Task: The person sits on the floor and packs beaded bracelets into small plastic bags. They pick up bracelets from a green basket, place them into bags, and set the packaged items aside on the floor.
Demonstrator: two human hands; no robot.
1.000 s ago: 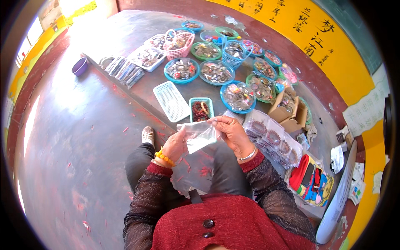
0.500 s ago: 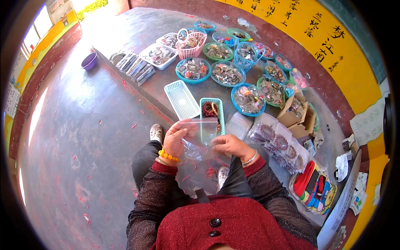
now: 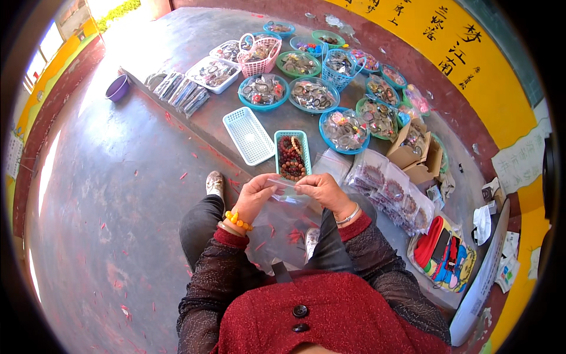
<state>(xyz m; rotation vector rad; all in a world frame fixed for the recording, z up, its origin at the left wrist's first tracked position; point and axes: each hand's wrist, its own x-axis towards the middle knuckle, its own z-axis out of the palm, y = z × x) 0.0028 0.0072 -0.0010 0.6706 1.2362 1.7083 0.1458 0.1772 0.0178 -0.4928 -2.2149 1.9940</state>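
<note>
A clear plastic zip bag (image 3: 290,196) hangs between my two hands, above my knees. My left hand (image 3: 254,194), with a yellow bead bracelet at the wrist, pinches the bag's upper left edge. On the other side my right hand (image 3: 325,192), wearing a silver bangle, pinches the same edge at its right end. Nothing shows inside the bag. Just beyond my hands stands a light green basket (image 3: 276,154) holding dark red and brown bead bracelets (image 3: 291,158). A stack of flat clear bags (image 3: 332,165) lies to the right of that basket.
An unfilled white basket (image 3: 252,135) stands left of the green one. Bagged bead bracelets (image 3: 394,192) lie in a pile on the right. Farther off are several baskets of bagged goods, including a pink one (image 3: 263,66), and cardboard boxes (image 3: 411,154). A purple basin (image 3: 117,88) stands far left.
My right hand has risen to the bag's top edge, beside the left hand. The bag now sits lower, and the bracelets in the green basket show more fully.
</note>
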